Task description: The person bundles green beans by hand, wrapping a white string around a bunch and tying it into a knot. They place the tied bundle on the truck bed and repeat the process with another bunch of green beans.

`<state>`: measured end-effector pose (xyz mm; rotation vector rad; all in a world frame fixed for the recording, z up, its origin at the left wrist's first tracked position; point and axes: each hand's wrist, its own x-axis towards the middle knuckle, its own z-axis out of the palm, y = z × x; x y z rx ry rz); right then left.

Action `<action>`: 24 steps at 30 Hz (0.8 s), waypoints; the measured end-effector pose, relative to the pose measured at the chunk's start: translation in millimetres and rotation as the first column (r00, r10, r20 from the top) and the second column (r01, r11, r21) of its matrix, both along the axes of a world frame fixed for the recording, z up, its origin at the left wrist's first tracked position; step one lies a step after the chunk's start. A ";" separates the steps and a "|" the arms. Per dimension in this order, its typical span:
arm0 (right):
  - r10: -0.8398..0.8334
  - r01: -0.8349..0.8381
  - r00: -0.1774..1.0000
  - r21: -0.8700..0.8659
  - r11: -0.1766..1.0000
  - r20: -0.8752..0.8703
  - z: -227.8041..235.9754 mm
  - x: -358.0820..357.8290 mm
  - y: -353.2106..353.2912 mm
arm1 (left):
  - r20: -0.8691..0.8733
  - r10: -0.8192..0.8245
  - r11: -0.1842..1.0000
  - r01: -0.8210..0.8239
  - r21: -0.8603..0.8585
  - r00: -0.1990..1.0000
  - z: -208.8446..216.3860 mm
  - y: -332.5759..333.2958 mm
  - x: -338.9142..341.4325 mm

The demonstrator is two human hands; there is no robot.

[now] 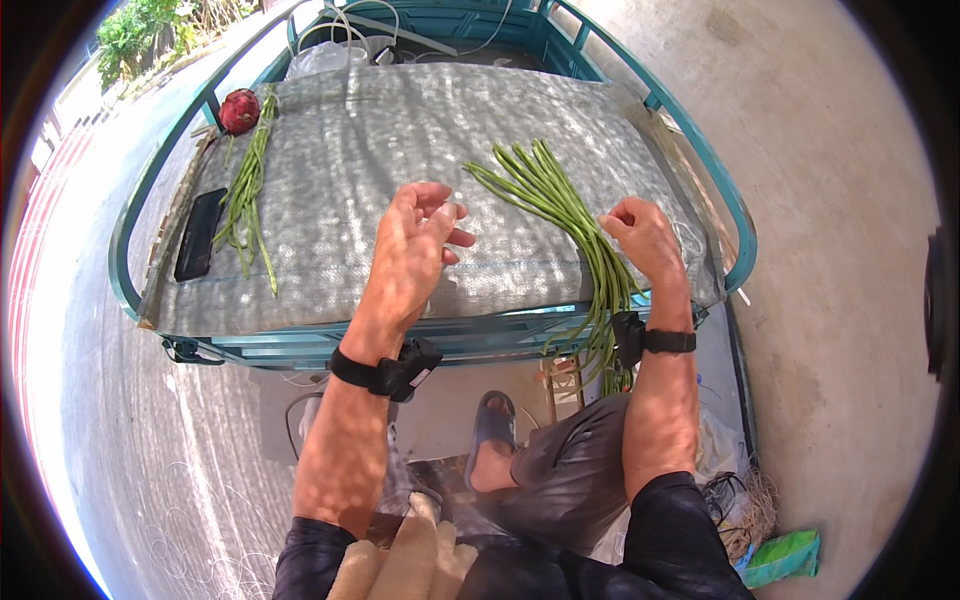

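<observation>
A bunch of long green beans (565, 210) lies slantwise on the grey woven sheet (350, 240), its lower ends hanging over the near edge. My left hand (420, 225) hovers over the sheet left of the beans, fingers bent and apart, with nothing visible in it. Beside the bunch's right side is my right hand (645, 235), its fingers curled with thumb and forefinger pinched together. Whatever that pinch may hold is too small to make out. A smaller tied bunch of long beans (246, 190) rests at the sheet's left side.
The sheet covers a teal metal cart with a raised rail (715, 165). At the left are a dark phone (201, 234) and a red dragon fruit (239, 111). Clear plastic bags (325, 60) sit behind. A green packet (783, 558) lies on the ground at lower right.
</observation>
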<state>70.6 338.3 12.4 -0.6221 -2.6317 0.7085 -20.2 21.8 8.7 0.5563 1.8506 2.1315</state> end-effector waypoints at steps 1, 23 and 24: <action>0.016 -0.018 1.000 0.052 0.999 0.023 0.4 -0.9 -5.0 | 0.010 0.006 1.000 -0.006 0.008 1.000 1.5 -1.3 1.0; -0.061 0.062 0.996 0.002 0.998 -0.068 9.0 -14.4 -40.0 | -0.044 -0.065 0.997 0.062 -0.049 0.997 2.1 -8.1 6.9; -0.061 0.061 0.996 0.002 0.998 -0.069 11.7 -14.9 -43.2 | -0.045 -0.064 0.997 0.062 -0.049 0.997 2.0 -8.2 6.8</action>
